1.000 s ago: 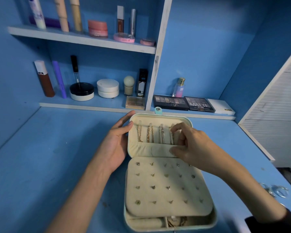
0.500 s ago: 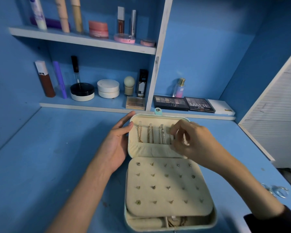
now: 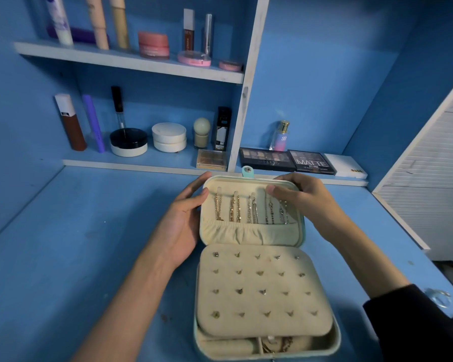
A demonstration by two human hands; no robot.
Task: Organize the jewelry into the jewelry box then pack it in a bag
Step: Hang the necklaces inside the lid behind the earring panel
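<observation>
Head view: right hand [image 3: 306, 194] has left the necklace chains [image 3: 251, 210] and now pinches the lid [image 3: 246, 235] at its top rim, thumb inside. Left hand [image 3: 183, 220] braces its left edge, fingers straight. Jewelry box [image 3: 336, 335] sits open on the tabletop [image 3: 76, 257]; closing looks next.

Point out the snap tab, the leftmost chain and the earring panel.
snap tab [image 3: 247, 171]: head view, on its round snap.
leftmost chain [image 3: 218, 207]: head view, halfway down its hanging links.
earring panel [image 3: 249, 282]: head view, on bare felt near its middle.
</observation>
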